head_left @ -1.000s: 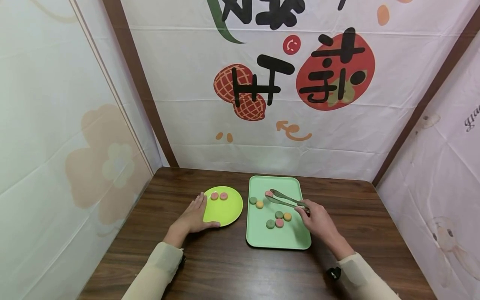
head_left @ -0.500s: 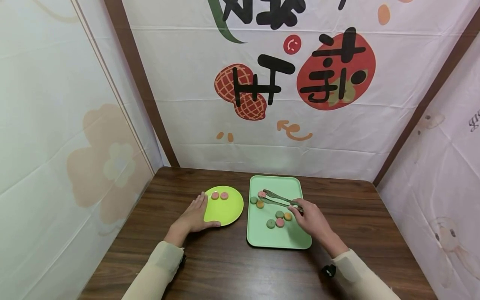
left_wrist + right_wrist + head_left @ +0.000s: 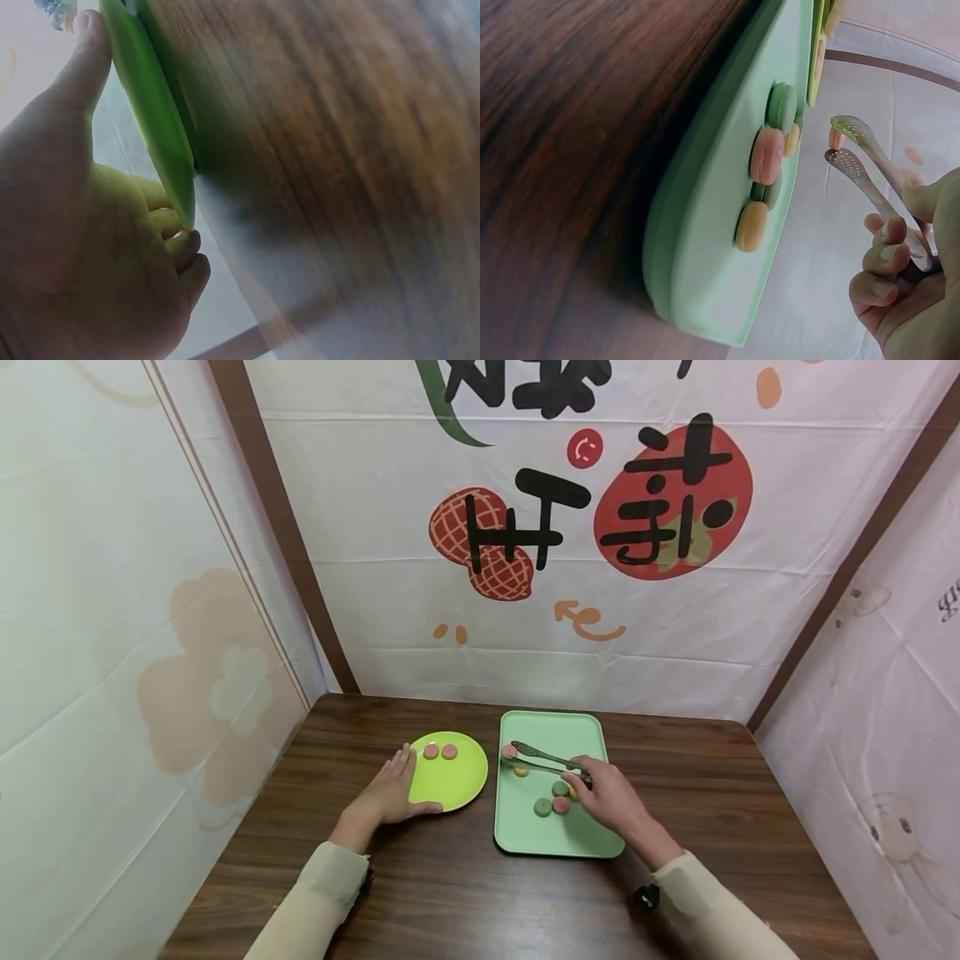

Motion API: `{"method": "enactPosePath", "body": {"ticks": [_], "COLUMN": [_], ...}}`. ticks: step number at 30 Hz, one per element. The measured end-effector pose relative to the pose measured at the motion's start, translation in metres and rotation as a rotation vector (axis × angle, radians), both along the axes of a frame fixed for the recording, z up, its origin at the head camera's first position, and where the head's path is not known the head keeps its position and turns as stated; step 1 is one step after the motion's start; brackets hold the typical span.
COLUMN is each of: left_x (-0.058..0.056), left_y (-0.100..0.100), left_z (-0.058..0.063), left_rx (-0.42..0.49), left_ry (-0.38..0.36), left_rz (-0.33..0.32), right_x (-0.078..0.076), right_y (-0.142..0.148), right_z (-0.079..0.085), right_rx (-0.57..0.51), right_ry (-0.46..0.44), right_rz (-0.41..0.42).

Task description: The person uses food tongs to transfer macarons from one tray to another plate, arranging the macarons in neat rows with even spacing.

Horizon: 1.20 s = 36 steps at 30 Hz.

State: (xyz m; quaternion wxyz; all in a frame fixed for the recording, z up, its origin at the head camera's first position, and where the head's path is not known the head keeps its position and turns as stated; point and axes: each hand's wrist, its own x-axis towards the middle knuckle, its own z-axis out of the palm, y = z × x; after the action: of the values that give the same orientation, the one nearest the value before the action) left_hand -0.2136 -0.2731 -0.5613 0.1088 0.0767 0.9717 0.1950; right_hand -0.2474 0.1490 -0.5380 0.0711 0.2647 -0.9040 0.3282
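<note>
My right hand (image 3: 613,800) holds metal tongs (image 3: 546,755) with perforated tips over the green tray (image 3: 525,835). A pink macaron (image 3: 509,750) is pinched between the tips, raised above the tray in the right wrist view. Below it, a yellow macaron (image 3: 521,772) is partly covered by the tongs. Green macarons (image 3: 543,807), another pink one (image 3: 561,805) and a yellow one, mostly hidden by my hand, lie nearer the tray's middle. Spread against the left edge of the yellow-green plate (image 3: 450,789), my left hand (image 3: 384,795) touches the rim with fingers and thumb. Two pink macarons (image 3: 440,751) lie on that plate.
Plate and tray stand side by side on a dark wooden table (image 3: 442,893), a narrow gap between them. Behind the table hangs a printed white cloth (image 3: 390,635). More cloth walls flank it on the left and right.
My right hand has moved left with the tongs, bringing the pink macaron from the tray's upper middle to above its left edge. My left hand and the plate have stayed put.
</note>
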Motion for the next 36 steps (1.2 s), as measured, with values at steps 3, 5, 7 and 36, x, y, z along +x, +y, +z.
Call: {"method": "enactPosePath", "body": {"ticks": [3, 5, 7, 36], "left_x": [0.001, 0.001, 0.001, 0.002], "left_y": [0.000, 0.000, 0.000, 0.002], "left_z": [0.000, 0.000, 0.000, 0.001], "left_rx": [-0.004, -0.010, -0.011, -0.003], "left_ry": [0.003, 0.007, 0.011, -0.008], "left_rz": [0.003, 0.002, 0.002, 0.002], "right_x": [0.000, 0.000, -0.001, -0.017], "right_y": [-0.004, -0.006, -0.009, -0.054], "right_z": [0.000, -0.001, -0.001, 0.004], "right_rx": [0.005, 0.009, 0.009, 0.083], "right_ry": [0.012, 0.007, -0.009, -0.018], "right_rz": [0.004, 0.009, 0.019, 0.089]}}
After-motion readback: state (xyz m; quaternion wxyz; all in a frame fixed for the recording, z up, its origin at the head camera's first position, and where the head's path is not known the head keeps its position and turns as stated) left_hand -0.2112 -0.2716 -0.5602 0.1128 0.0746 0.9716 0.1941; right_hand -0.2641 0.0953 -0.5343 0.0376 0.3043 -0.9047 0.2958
